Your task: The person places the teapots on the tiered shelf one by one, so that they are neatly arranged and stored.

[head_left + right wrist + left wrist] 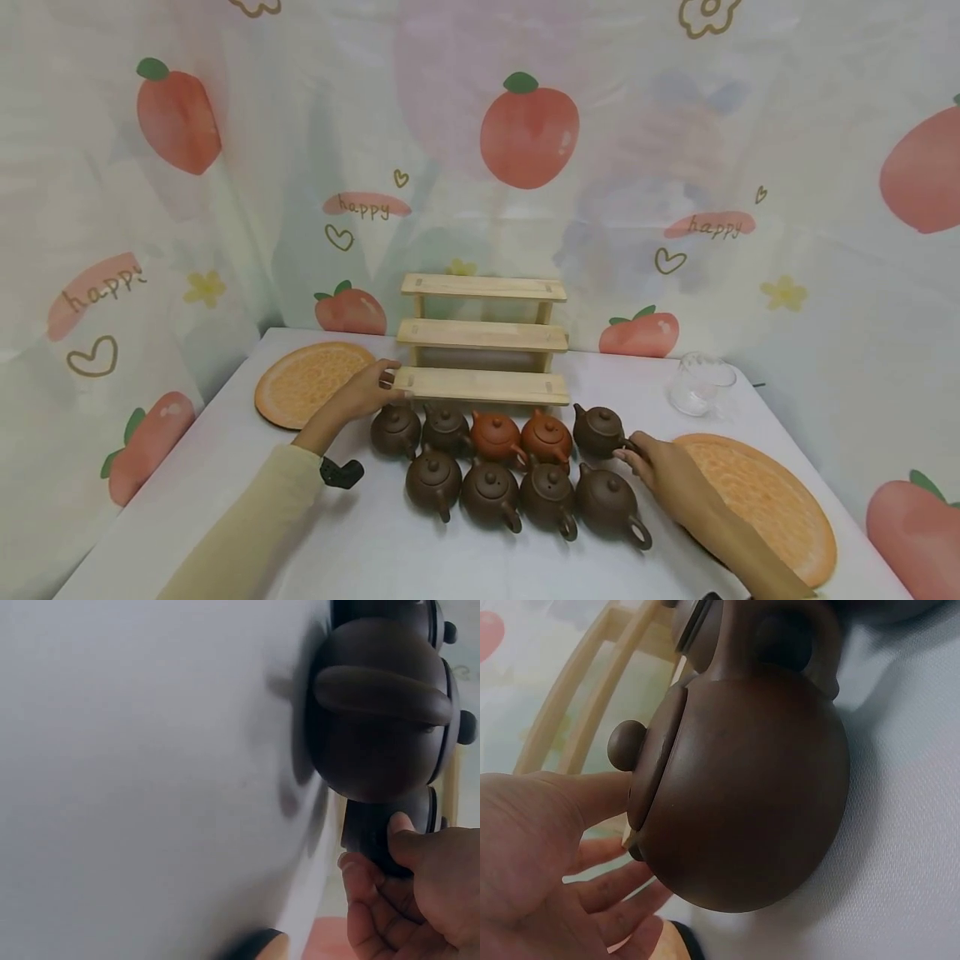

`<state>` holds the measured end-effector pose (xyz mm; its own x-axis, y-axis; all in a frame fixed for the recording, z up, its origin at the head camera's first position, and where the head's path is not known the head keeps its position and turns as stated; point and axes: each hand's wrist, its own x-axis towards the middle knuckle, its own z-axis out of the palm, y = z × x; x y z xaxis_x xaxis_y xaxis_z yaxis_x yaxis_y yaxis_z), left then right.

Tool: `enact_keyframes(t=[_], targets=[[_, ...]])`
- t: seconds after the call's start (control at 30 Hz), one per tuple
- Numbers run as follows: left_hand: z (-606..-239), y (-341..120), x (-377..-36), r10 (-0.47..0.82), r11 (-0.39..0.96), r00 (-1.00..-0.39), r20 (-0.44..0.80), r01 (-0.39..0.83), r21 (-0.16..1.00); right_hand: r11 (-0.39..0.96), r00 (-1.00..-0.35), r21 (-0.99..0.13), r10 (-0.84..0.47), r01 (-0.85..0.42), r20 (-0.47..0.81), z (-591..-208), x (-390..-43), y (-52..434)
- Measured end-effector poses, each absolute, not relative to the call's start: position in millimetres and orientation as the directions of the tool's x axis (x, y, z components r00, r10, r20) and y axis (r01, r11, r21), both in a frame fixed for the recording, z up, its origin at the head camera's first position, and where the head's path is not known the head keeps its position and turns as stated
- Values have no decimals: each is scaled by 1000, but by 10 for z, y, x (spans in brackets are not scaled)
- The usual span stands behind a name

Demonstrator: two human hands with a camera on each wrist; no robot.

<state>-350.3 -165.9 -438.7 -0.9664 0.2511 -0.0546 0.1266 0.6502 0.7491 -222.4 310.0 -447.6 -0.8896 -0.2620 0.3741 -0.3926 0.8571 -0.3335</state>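
Note:
My left hand (367, 389) is at the left end of the lowest board of a three-step wooden shelf (480, 385), thumb along the front edge and index finger toward the back. In the left wrist view a dark brown teapot (742, 787) hides those fingertips. That teapot is the leftmost of the back row. With its thumb and fingers, my right hand (660, 467) pinches the handle of the dark teapot (597, 431) at the row's right end. Two reddish teapots (495, 435) stand mid-row. Several dark teapots (491, 493) form the front row, handles toward me.
Round orange-patterned mats (311, 379) lie at the back left and, partly under my right forearm, at the right. A clear glass pitcher (697, 385) stands at the back right. Patterned cloth (480, 225) hangs behind the white table (375, 550).

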Motion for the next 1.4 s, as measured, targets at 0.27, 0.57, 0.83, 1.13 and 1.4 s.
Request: enact_keyframes(t=[0.27,0.57,0.83,1.13,1.4], targets=[[-4355,-1662,-3504,264,649,-963,-58,133,749,834,-868,-337,-291,-436,402,-4297,-2339,3078],[-4377,-1673,-3531,268,656,-962,-44,149,740,847,-878,-335,-272,-413,394,-3968,-2548,3014],[-4370,-1673,-3534,270,656,-962,-40,153,739,827,-859,-334,-303,-453,413,-3701,-2841,2934],[-4371,-1664,-3540,269,656,-962,-39,153,739,815,-859,-351,-311,-461,407,-3414,-3196,2746],[-4349,-1651,-3546,260,665,-964,-51,141,733,838,-893,-372,-264,-399,363,-3255,-3491,2616]])
